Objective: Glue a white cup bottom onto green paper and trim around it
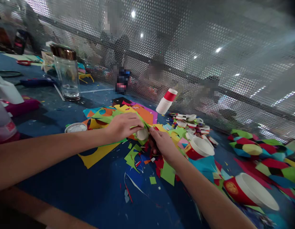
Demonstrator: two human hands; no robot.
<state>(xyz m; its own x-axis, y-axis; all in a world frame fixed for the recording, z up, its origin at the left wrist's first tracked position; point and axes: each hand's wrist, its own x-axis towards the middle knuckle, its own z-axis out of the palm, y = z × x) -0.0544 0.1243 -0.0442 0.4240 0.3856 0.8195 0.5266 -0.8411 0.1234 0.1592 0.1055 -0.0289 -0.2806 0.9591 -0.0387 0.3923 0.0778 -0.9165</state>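
Observation:
Over the middle of the paper heap, my left hand (125,125) has its fingers bent down onto a small whitish round piece (142,134). Green paper (146,125) stands up right beside that piece. My right hand (164,143) is closed, its thumb at the green paper's edge; its curled fingers are in shadow, so anything further inside is hidden. Beneath both hands lie green, yellow, orange and red paper cuttings (133,156). A red-and-white paper cup (199,148) lies tipped just right of my right hand.
A glass jar (67,74) stands at back left, near a round-lidded thing (76,127). Stacked paper cups (166,101) lean at the back. Cut cup pieces (190,122), another cup (247,190) and patchwork paper shapes (254,148) lie right. A perforated metal screen (176,41) rises behind.

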